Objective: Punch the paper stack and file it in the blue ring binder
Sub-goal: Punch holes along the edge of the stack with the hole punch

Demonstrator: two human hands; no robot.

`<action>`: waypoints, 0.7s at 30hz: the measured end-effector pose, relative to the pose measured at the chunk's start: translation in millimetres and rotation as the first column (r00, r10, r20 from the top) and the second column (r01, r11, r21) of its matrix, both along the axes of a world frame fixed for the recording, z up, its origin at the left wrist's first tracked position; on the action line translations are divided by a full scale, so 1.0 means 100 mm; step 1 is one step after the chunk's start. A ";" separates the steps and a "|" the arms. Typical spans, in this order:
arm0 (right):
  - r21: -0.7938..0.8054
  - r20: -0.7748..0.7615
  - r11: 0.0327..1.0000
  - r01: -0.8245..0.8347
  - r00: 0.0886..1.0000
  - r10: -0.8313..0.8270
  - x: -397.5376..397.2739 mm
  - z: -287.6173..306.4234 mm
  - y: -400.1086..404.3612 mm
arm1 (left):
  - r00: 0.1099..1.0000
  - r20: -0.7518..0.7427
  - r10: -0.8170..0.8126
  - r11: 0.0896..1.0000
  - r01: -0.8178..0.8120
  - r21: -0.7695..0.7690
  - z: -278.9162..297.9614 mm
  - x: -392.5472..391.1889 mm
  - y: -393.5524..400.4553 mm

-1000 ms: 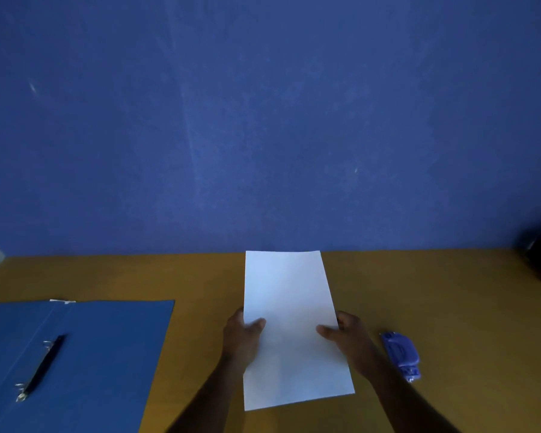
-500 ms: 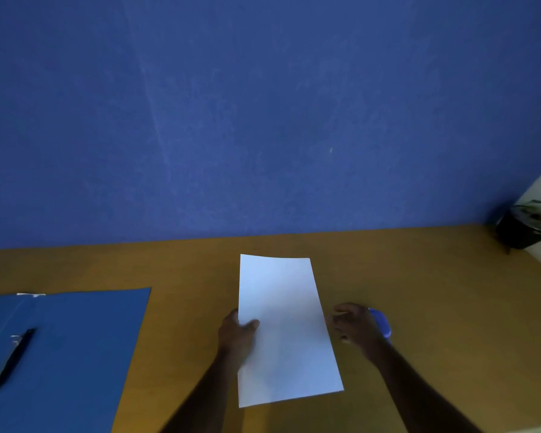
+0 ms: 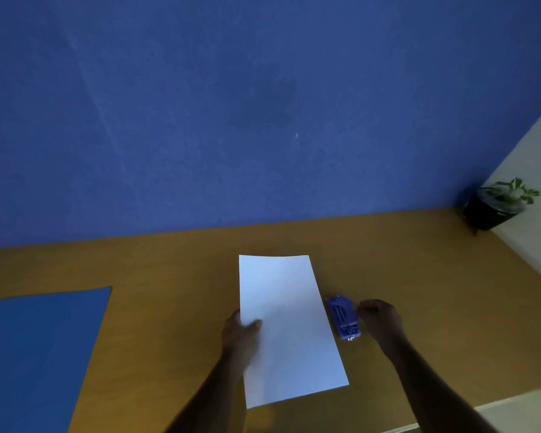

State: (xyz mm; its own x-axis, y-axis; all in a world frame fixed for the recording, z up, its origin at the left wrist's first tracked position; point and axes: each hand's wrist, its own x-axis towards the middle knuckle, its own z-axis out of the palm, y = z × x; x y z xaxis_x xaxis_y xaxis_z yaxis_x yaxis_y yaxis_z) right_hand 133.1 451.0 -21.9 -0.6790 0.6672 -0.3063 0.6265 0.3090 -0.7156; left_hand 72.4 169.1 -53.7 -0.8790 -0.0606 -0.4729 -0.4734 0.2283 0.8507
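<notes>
A white paper stack (image 3: 289, 326) lies on the wooden desk (image 3: 175, 282), long side running away from me. My left hand (image 3: 241, 334) grips its left edge, thumb on top of the sheets. A small blue hole punch (image 3: 343, 317) sits just right of the stack. My right hand (image 3: 380, 318) is at the punch's right side, fingers curled against it; whether it grips the punch is unclear. The open blue ring binder (image 3: 38, 348) lies at the far left, cut off by the frame edge, its rings out of view.
A blue wall (image 3: 263, 104) rises right behind the desk. A small potted plant (image 3: 497, 204) stands in the far right corner. The desk's right edge (image 3: 528, 270) runs diagonally, with pale floor beyond it.
My right hand left the paper's right edge and moved right to the hole punch. The view turned right, so the binder's rings slid out of frame and the plant came in.
</notes>
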 end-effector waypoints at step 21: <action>-0.101 -0.055 0.991 -0.092 0.995 0.087 0.00 -0.25 0.11 | 0.998 0.033 0.048 0.999 -0.047 -0.018 -0.14 0.08 0.36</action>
